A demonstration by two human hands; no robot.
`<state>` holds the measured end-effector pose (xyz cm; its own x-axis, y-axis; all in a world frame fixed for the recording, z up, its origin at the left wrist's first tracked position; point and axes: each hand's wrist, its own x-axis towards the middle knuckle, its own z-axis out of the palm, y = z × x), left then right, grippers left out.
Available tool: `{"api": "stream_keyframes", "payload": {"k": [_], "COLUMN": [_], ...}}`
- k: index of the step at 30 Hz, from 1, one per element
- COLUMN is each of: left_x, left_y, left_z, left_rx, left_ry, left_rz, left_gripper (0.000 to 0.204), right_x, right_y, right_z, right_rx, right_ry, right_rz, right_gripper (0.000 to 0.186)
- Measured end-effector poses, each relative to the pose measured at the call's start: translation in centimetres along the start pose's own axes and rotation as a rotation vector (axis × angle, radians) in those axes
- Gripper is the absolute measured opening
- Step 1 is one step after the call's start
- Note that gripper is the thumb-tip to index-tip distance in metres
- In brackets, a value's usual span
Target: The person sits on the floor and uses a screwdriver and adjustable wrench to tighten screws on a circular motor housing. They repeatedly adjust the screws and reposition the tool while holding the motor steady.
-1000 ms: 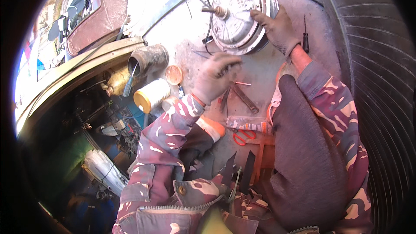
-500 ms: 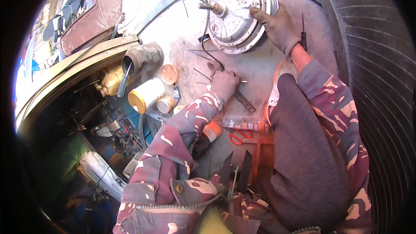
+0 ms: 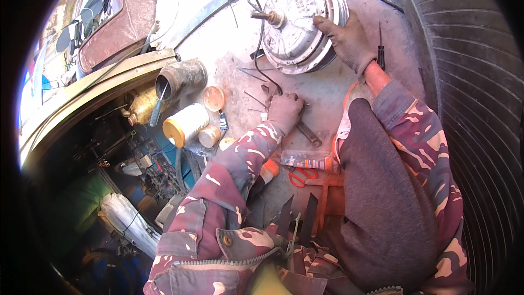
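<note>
Bare grey floor [image 3: 327,90] fills the middle of the frame, bounded on the right by a ribbed black wall [image 3: 475,82]. Up at the top centre sits the round metal hub [image 3: 297,33], tilted, its axle stub [image 3: 270,17] jutting left. The right hand [image 3: 345,41] is the nearer one, clamped on the hub's right rim with the thumb over its face. Below, at the centre, the left hand [image 3: 286,112] is apart from the hub, which lies above it and slightly right. Its fingers look curled over a dark tool [image 3: 309,134] whose long axis slants from upper left to lower right (whether they grip it, I cannot tell). Thinnest of all, the black cable [image 3: 266,74] drops from near the axle to the left hand's knuckles, linking hub and hand; its end is hidden.
</note>
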<state>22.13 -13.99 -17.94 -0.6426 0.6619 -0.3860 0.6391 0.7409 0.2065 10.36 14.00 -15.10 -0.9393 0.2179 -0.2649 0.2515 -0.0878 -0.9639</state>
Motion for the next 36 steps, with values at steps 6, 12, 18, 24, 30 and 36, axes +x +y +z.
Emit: {"api": "stream_keyframes", "payload": {"k": [6, 12, 18, 24, 30, 36], "left_x": [0.6, 0.3, -0.3, 1.0, 4.6, 9.3], "left_y": [-0.1, -0.1, 2.2, 2.4, 0.4, 0.1], "left_z": [0.2, -1.0, -3.9, -13.8, -23.9, -25.9], "left_rx": [0.046, -0.117, -0.805, -1.482, -1.465, -1.335], "left_ry": [-0.094, 0.043, 0.111, -0.041, 0.111, 0.256], "left_rz": [0.058, 0.061, -0.169, -0.442, -0.353, -0.209], "left_gripper": [0.018, 0.019, 0.020, 0.027, 0.035, 0.034], "right_x": [0.0, -0.2, -0.4, -0.8, -1.7, -1.3], "right_y": [-0.4, -0.9, -0.9, -1.7, -2.7, -2.4], "right_z": [0.1, 0.0, -0.1, 0.0, 0.0, 0.2], "right_rx": [-0.007, -0.007, -0.048, 0.012, -0.086, -0.063], "right_ry": [0.011, -0.012, -0.011, -0.018, 0.041, 0.013], "right_rz": [0.013, 0.030, 0.051, 0.050, 0.033, 0.062], "right_gripper": [0.078, 0.077, 0.080, 0.080, 0.081, 0.083]}}
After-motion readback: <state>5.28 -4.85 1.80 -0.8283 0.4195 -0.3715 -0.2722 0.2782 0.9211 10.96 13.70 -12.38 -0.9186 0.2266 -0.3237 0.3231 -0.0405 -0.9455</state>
